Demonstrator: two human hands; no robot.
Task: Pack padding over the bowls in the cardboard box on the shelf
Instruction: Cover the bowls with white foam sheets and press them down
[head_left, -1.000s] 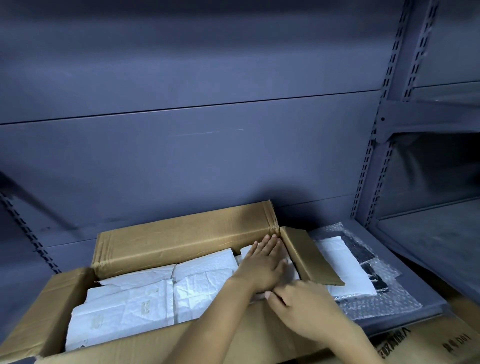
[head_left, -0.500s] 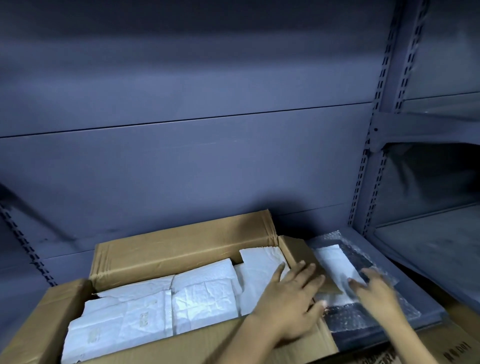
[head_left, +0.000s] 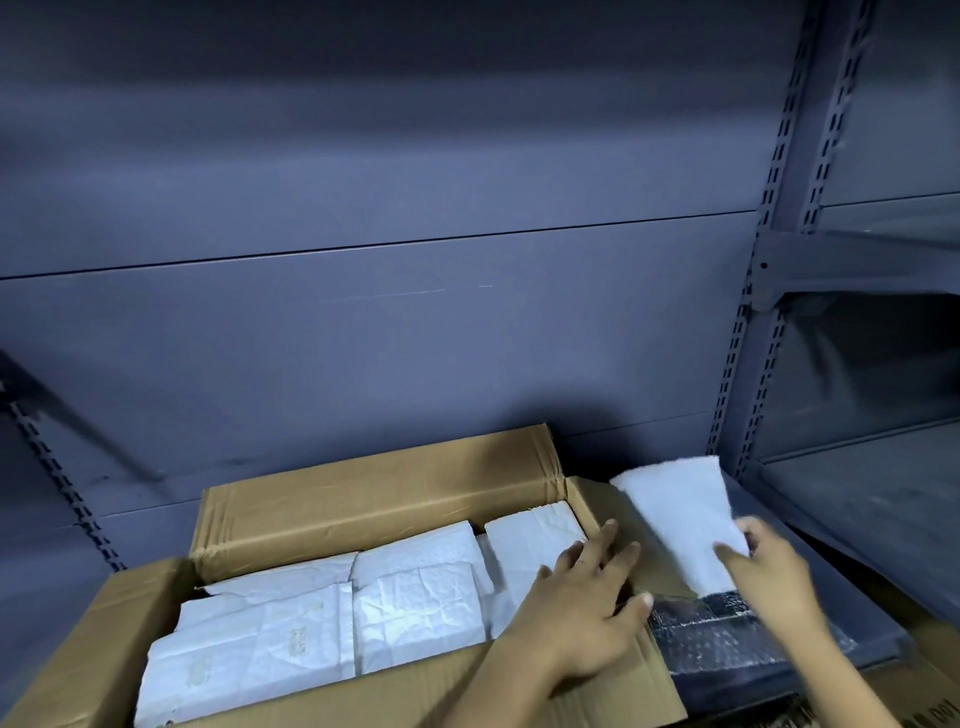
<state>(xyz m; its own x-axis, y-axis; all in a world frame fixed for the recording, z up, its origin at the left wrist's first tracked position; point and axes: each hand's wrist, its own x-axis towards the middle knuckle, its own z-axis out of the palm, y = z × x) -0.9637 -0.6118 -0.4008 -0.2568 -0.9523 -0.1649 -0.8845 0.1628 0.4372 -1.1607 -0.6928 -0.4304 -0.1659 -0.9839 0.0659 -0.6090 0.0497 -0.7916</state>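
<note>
An open cardboard box (head_left: 363, 499) sits on the grey shelf, its flaps folded outward. Several white padding sheets (head_left: 415, 608) lie flat inside and cover the contents; no bowls show. My left hand (head_left: 582, 608) rests with spread fingers on the box's right end, over the right flap (head_left: 649, 540) and the edge of a white sheet. My right hand (head_left: 769, 577) grips the lower end of a white padding sheet (head_left: 680, 514) and holds it tilted up, just right of the box.
Bubble wrap (head_left: 727, 629) lies on the shelf (head_left: 831, 561) to the right of the box, under my right hand. Slotted shelf uprights (head_left: 748, 332) stand at the right, with another shelf bay (head_left: 878, 483) beyond. A printed carton edge (head_left: 930, 701) shows at bottom right.
My right hand left the box, reached right to the sheet on the bubble wrap, gripped it and lifted it. My left hand slid from the padding onto the right flap.
</note>
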